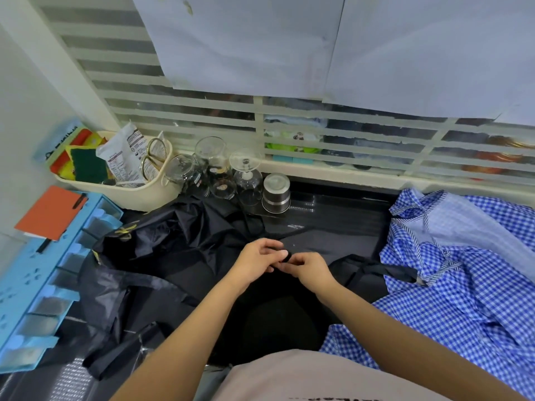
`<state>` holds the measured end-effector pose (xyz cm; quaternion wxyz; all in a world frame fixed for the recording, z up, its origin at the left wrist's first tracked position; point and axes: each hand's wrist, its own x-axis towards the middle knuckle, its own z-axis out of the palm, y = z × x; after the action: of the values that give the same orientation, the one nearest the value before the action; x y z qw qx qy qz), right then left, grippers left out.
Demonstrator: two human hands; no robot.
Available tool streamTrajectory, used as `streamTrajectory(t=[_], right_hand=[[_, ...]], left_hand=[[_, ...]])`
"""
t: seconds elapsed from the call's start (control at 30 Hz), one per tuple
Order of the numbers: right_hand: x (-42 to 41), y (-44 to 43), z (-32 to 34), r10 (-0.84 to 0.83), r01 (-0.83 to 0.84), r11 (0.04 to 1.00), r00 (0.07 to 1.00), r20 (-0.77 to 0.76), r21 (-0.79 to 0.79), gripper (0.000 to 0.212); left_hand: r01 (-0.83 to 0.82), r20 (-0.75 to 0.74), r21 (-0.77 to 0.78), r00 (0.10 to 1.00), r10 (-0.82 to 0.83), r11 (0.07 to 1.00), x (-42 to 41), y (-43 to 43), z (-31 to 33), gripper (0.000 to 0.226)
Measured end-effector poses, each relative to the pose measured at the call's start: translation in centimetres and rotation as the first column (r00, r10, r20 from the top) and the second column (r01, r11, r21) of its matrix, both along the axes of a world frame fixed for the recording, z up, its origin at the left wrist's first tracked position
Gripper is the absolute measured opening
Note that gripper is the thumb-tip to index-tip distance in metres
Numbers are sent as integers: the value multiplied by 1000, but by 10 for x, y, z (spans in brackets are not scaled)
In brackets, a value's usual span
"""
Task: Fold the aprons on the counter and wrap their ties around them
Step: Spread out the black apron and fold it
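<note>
Both hands meet over the middle of the tabletop (333,215), fingers curled in and nearly touching each other. Left hand (256,263) has its thumb and bent fingers closed on a short, bunched piece of black tie (286,257), and right hand (309,269) pinches the same piece from the other side with its fingertips, knuckles up. How the tie runs below the fingers is hard to tell against the dark cloth. Directly under and around the hands lies the black apron (173,250), crumpled and unfolded, spreading from the centre toward the left edge and down over the near edge. A black strap (373,270) loops out just to the right of the right hand, toward the blue checked apron (463,279), which lies in a loose heap along the right edge, apart from both hands. Along the far edge, beyond the hands, stand upturned glasses (215,169) and a metal cup (276,193). A cream basket (144,196) sits in the far left corner, with a blue organiser (34,287) and an orange notebook (49,212) by the left edge.
</note>
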<state>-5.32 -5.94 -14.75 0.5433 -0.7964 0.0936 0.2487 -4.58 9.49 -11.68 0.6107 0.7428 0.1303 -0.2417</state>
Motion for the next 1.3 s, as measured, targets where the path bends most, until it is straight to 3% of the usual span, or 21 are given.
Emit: streamTrajectory(t=[0.07,0.13,0.23,0.43,0.5,0.6,0.7,1.0,1.2,1.3], right_hand=[[-2,1,-1,-142,146,984,989,-48,99,17],[0,0,-4,-220,233,957,971,-88,173,14],[2,-2,-7,-212,231,956,970,-116,181,14],[3,-4,-6,-139,165,957,983,-119,240,11],[2,-4,-5,-110,129,970,989,-101,205,17],[0,-5,-3,-118,130,979,989,-87,157,23],[-1,-7,-2,-105,115,978,992,-64,173,13],[-5,-9,-7,-97,98,972,995,-14,212,17],[-9,-8,-6,-199,207,935,978,-59,287,5],[-13,-7,-3,-176,177,933,984,-30,314,4]], left_hand=[[-73,15,60,997,72,996,-2,2,-4,32],[15,33,121,999,-19,993,-2,0,-9,32],[147,105,237,979,-176,960,0,-4,-14,22],[221,169,371,939,-299,902,5,-1,-9,34],[248,201,432,911,-361,867,2,0,-9,28],[220,239,481,898,-369,849,-4,0,-14,16],[135,273,531,907,-320,836,-9,0,-17,13],[-12,279,248,959,-59,969,-23,-8,-22,15],[-3,184,263,982,-47,965,-20,-15,-28,18],[-3,184,246,982,-44,969,-20,-14,-31,15]])
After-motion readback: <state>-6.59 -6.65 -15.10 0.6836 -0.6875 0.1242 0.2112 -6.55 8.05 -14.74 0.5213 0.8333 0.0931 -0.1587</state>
